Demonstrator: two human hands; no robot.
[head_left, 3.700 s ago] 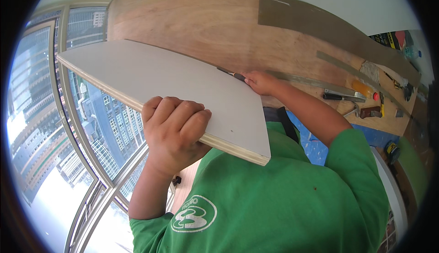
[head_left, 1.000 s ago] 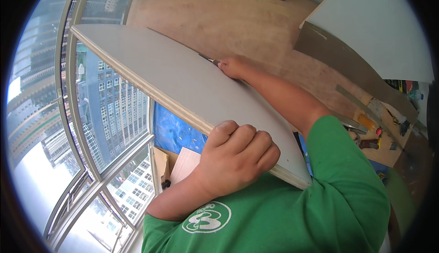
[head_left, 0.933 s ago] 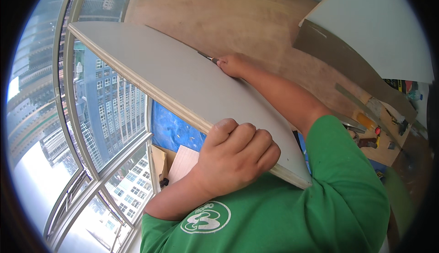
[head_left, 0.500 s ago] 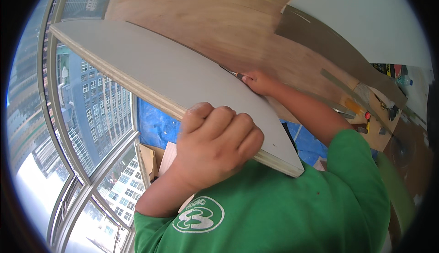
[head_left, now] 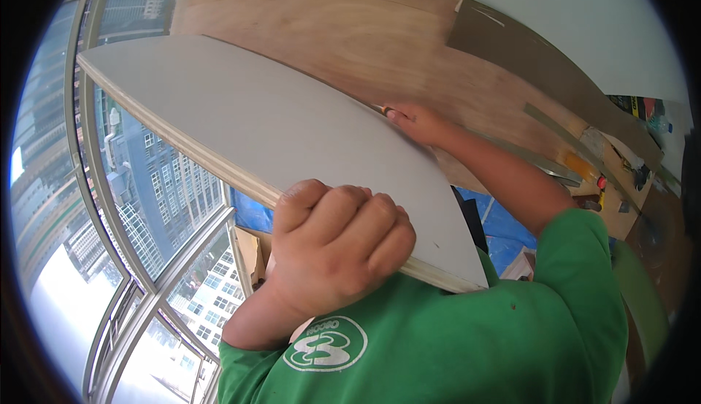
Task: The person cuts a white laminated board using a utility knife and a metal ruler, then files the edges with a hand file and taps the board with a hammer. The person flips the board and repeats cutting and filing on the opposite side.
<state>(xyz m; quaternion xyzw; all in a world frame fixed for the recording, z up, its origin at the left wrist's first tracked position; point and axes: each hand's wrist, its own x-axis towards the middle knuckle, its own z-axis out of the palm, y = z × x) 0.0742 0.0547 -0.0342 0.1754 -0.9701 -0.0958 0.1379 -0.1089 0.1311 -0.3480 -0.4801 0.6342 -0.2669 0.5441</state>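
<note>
A long plywood board (head_left: 241,119) with a smooth light-grey face and a bare layered edge slants across the view, its narrow near end against my green shirt. My left hand (head_left: 339,239) is closed over the board's left edge, near that end; its fingertips are hidden behind the knuckles. At the opposite edge my right hand (head_left: 416,124) is closed round a slim orange-and-black tool (head_left: 385,110). A thin metal tip shows ahead of its handle, along the board's far edge. Most of the tool is covered by the fingers, so its exact kind cannot be made out.
Large window panes (head_left: 139,185) with metal frames stand close on the left. Beyond the board lies a broad wooden sheet (head_left: 350,31). Blue plastic sheeting (head_left: 504,221) is below. To the right are a brown strip panel (head_left: 526,53), a white panel (head_left: 584,24) and several tools.
My right hand and the tool have shifted slightly up along the board's far edge. My left hand keeps its grip, and the whole view has tilted a little.
</note>
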